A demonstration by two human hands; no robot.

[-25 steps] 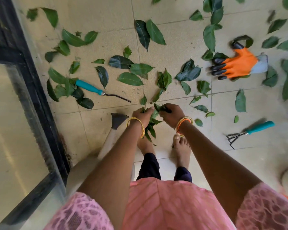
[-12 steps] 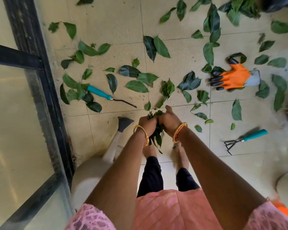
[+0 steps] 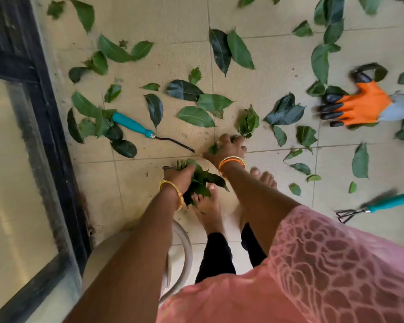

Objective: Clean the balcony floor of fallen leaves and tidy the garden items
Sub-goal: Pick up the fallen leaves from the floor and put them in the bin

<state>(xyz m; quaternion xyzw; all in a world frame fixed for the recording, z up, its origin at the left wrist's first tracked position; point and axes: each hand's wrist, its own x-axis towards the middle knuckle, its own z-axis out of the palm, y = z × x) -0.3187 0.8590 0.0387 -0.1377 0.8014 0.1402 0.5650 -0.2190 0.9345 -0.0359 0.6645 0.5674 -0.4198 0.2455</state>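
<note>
Down on the beige tiled balcony floor, scattered green leaves still everywhere. Right hand has split off from the bunch of gathered leaves and reaches out, fingers curled on a fresh clump; left hand grips the bunch. So collecting continues. Black door frame crowds the left; teal-handled weeder and orange-and-black claw glove flank it, open tile rightward.
</note>
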